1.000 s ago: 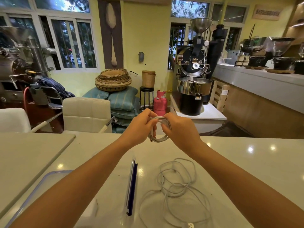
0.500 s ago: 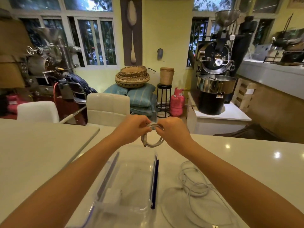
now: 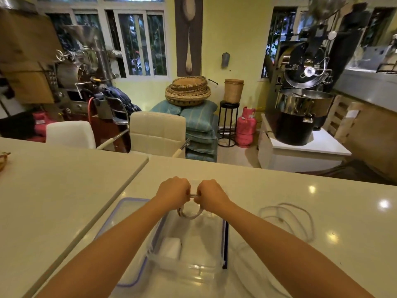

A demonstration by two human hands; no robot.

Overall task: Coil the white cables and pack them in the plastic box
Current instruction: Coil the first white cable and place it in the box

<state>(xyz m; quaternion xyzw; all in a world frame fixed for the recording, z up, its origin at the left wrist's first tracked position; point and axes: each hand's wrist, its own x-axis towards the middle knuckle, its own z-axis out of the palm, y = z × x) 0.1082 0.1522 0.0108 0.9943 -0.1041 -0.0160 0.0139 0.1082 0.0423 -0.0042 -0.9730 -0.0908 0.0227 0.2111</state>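
Note:
A small coil of white cable (image 3: 190,214) hangs between my left hand (image 3: 174,192) and my right hand (image 3: 211,195), both closed on its top. The coil hovers over the far end of a clear plastic box (image 3: 206,263) on the pale countertop. Inside the box lies a white block-shaped item (image 3: 171,247). A loose, tangled white cable (image 3: 287,218) sprawls on the counter to the right of the box.
The box's blue-rimmed lid (image 3: 126,214) lies under and left of the box. A second pale table (image 3: 53,179) abuts on the left. Two cream chairs (image 3: 158,132) stand beyond the counter's far edge, with coffee roasting machines (image 3: 300,100) further back.
The view has swung left and down. Both hands have carried the coil down from mid-air to just above the plastic box, which now sits centred below them.

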